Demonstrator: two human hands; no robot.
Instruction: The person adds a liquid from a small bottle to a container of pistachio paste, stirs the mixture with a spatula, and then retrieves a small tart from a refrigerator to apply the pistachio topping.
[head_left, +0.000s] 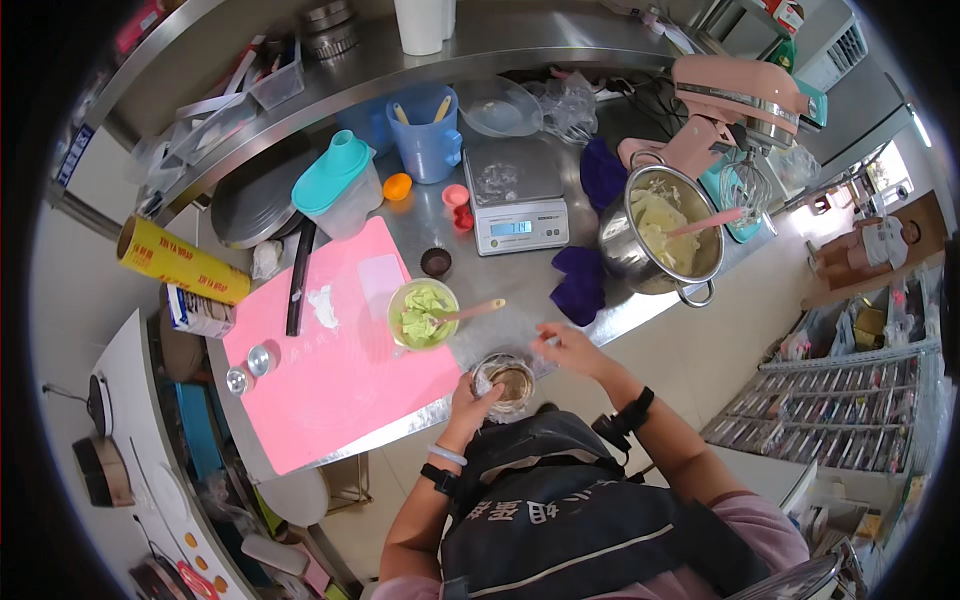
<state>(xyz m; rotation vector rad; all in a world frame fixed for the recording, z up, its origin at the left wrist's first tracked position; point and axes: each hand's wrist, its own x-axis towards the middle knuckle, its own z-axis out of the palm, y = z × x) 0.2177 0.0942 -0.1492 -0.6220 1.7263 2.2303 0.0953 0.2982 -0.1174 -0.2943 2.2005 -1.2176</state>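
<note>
My left hand (471, 405) grips a round clear container (517, 367) at the table's front edge. Crumpled plastic film surrounds its rim, and something brownish shows inside. To its right my right hand (574, 347) is raised, fingers bent; a small pale thing shows at the fingers, too small to name. Beyond my left hand stands a bowl (393, 324) of pale green cream (424, 309) with a spatula (476, 309) in it. A dark brown paper baking cup (436, 262) sits just behind that bowl.
A pink mat (337, 405) bears two small metal cups (262, 361) and a black bar (300, 281). Behind are a lit digital scale (521, 229) and a blue jug (426, 150). At right stand a steel pot (634, 262) of cream, purple cloths (581, 285) and a pink stand mixer (735, 86).
</note>
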